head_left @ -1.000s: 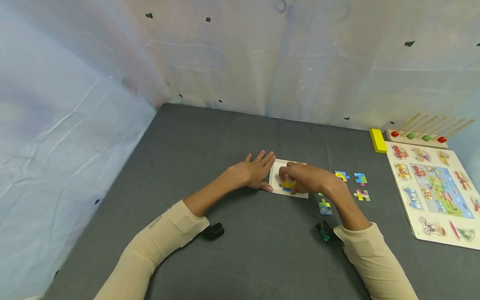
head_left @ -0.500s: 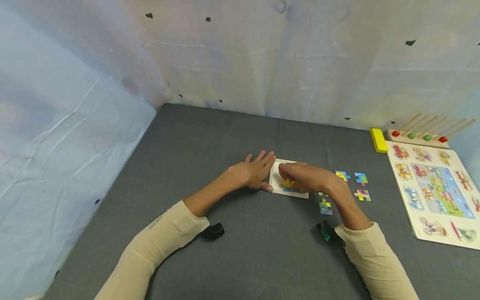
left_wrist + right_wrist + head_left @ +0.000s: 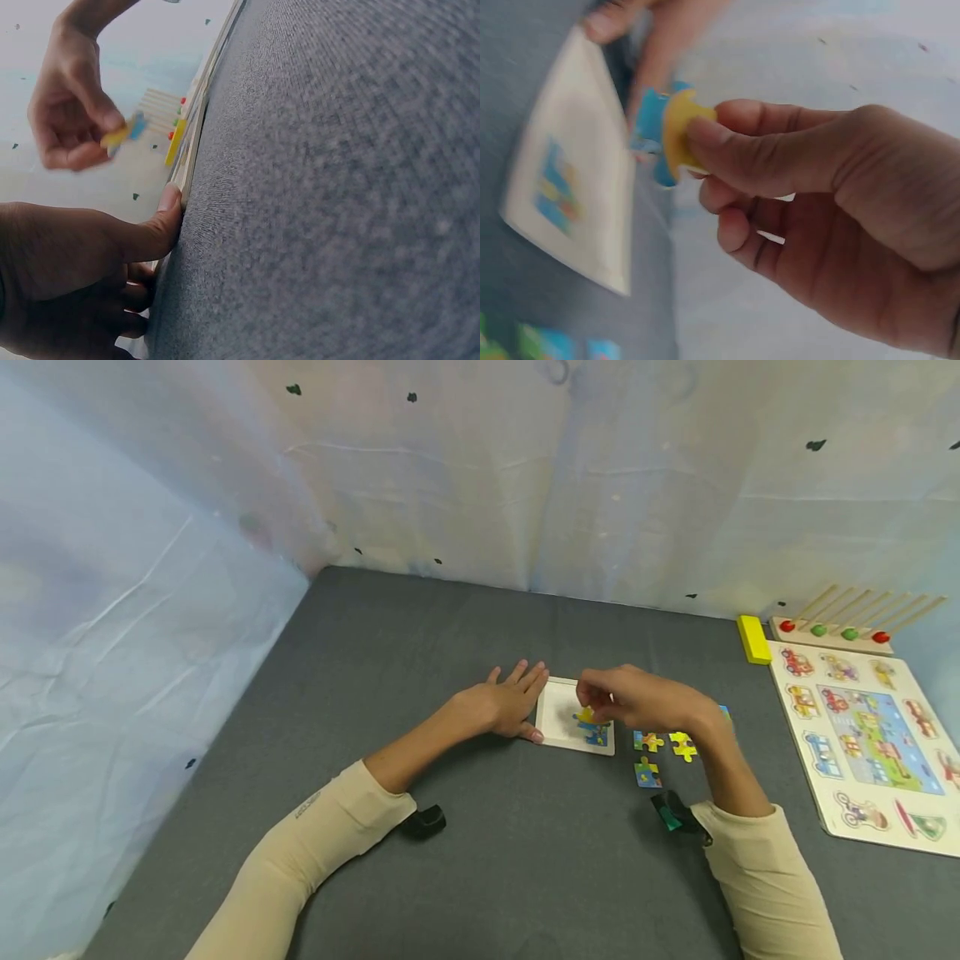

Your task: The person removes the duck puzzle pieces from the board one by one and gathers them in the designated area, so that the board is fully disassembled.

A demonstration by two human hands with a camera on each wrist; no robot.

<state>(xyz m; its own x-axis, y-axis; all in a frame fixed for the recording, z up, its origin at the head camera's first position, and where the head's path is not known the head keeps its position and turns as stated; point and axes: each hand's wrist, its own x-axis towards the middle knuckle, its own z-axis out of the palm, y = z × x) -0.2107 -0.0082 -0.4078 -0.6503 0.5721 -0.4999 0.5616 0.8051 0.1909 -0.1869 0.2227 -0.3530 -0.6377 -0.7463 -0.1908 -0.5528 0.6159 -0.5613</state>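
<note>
A small white puzzle tray [image 3: 557, 714] lies on the dark cloth, with a blue and yellow puzzle piece [image 3: 597, 735] in its right part. Along the tray's left edge rests my left hand [image 3: 506, 703], fingers spread and straight; its thumb [image 3: 161, 229] presses at the rim in the left wrist view. My right hand [image 3: 637, 697] is raised over the tray's right side. Between thumb and fingertips it pinches another jigsaw piece [image 3: 679, 135], yellow with blue knobs, as the right wrist view shows. From above, the fingers hide part of this piece.
Several loose jigsaw pieces [image 3: 647, 741] lie right of the tray, some hidden under the right forearm. Farther right are a large picture puzzle board [image 3: 828, 786], a yellow block [image 3: 753, 639] and a peg stand [image 3: 832, 636] with red and green beads. A pale curtain hangs behind.
My right hand has lifted from the tray and shifted right, with the yellow and blue jigsaw piece in its fingers. More of the tray shows. My left hand keeps its place.
</note>
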